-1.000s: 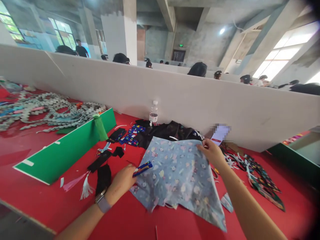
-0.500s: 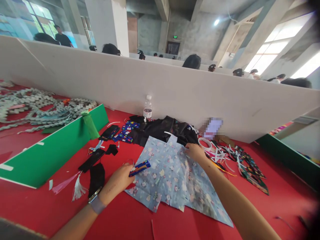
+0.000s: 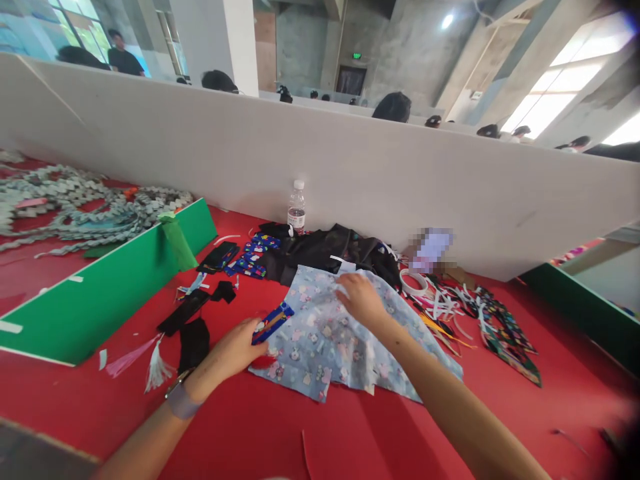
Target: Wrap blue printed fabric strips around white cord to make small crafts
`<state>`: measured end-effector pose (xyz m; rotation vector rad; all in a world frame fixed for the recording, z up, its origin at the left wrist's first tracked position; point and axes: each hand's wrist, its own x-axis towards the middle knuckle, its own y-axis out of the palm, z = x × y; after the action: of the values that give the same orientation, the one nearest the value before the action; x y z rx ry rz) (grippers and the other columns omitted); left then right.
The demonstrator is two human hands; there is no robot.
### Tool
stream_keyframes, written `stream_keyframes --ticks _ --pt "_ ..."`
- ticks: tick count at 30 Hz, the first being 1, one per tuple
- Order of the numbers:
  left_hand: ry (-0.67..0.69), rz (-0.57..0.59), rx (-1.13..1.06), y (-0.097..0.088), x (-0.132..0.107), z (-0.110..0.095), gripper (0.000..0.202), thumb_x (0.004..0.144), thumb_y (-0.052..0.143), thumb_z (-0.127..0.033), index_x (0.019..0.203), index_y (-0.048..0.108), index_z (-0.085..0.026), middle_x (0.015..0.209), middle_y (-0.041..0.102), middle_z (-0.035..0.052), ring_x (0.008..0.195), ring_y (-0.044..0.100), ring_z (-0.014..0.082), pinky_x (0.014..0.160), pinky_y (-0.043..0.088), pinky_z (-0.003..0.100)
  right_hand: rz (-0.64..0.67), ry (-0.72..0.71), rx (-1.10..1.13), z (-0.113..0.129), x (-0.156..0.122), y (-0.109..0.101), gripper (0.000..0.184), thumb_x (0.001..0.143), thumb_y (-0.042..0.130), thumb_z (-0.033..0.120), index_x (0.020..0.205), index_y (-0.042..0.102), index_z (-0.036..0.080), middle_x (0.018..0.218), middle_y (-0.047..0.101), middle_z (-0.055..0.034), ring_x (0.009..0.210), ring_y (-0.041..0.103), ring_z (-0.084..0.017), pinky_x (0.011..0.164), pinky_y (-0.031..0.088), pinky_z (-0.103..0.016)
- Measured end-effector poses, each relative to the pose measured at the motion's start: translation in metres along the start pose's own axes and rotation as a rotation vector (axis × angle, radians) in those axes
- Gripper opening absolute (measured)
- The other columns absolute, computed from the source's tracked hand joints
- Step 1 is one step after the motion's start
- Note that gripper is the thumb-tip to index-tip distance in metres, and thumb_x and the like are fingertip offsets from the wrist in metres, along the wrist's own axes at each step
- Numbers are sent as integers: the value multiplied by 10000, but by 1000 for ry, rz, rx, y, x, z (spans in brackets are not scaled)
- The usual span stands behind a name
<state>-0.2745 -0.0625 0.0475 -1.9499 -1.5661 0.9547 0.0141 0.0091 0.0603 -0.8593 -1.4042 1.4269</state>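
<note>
My left hand is closed on a small dark-blue patterned fabric strip with a tan middle, above the left edge of a light-blue cloth. That cloth, printed with little cartoon figures, is spread on the red table, its lower edge uneven and its right part creased. Near the cloth's top, my right hand rests on it with fingers stretched out to the left. A small tab of the same pale blue sticks out at the top edge. Behind it lies a heap of black fabric.
A water bottle stands by the white partition. Black pieces and tassels lie left, beside a green divider. To the right are a tape roll, a phone-like object, ribbons and patterned fabric.
My right hand has moved left from the cloth's upper right edge onto its top middle. The cloth's right part has shifted and creased. My left hand still holds the strip, slightly further left.
</note>
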Motion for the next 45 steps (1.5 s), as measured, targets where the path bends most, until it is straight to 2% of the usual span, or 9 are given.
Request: stream_keyframes --ticks 5,9,12,15,18,22,25,31,45 --pt "-65 -100 52 -27 -15 0 295 765 527 -328 1024 540 -186 991 666 106 951 620 299 757 410 308 153 -287 135 50 -19 37 819 782 504 660 1427 326 188 1475 355 -105 1360 285 -254 1111 205 -419" --pt "-156 -371 11 -64 -48 5 278 752 553 -412 970 517 -243 830 660 32 793 633 266 642 401 267 194 -287 171 56 -27 50 887 784 397 729 1453 270 160 1518 241 -139 1403 176 -291 1117 144 -498" --pt "-263 -524 75 -77 -71 9 292 728 574 -468 914 494 -258 727 636 18 687 619 267 549 367 264 249 -244 179 55 -25 51 999 718 410 789 1469 222 158 1539 166 -133 1414 98 -324 1116 87 -536" --pt "-183 -369 82 -64 -76 6 357 738 576 -462 997 440 -258 804 664 20 757 652 268 573 390 255 276 -221 179 57 -19 48 1018 685 448 799 1463 241 176 1541 166 -124 1412 103 -335 1108 93 -548" --pt "-146 -175 181 -32 -63 -3 301 802 513 -392 1030 405 -229 984 681 78 893 666 282 620 411 260 244 -167 167 61 -12 46 875 788 385 730 1461 245 187 1529 218 -121 1409 135 -309 1106 120 -532" --pt "-53 -174 437 6 -41 -14 269 859 457 -367 1035 423 -167 992 676 136 918 666 279 630 436 265 194 -73 134 59 -3 49 743 867 342 639 1450 265 186 1525 221 -136 1409 126 -306 1102 104 -532" --pt "1 -178 494 20 -33 -18 289 864 474 -382 997 485 -126 1022 640 171 960 644 283 697 459 278 197 -43 123 53 1 55 726 860 358 641 1430 314 194 1515 249 -136 1393 186 -310 1089 163 -525" --pt "42 -170 558 29 -38 -13 326 811 586 -405 950 564 -111 975 622 159 884 646 281 723 478 307 174 -53 124 47 0 64 717 852 363 654 1433 300 239 1528 233 -89 1403 166 -275 1105 143 -496" --pt "28 -200 506 30 -43 0 186 823 553 -273 929 580 -123 951 622 130 939 617 256 824 459 312 154 -60 101 46 -2 64 696 865 358 634 1433 305 235 1523 248 -83 1399 179 -263 1105 140 -481"
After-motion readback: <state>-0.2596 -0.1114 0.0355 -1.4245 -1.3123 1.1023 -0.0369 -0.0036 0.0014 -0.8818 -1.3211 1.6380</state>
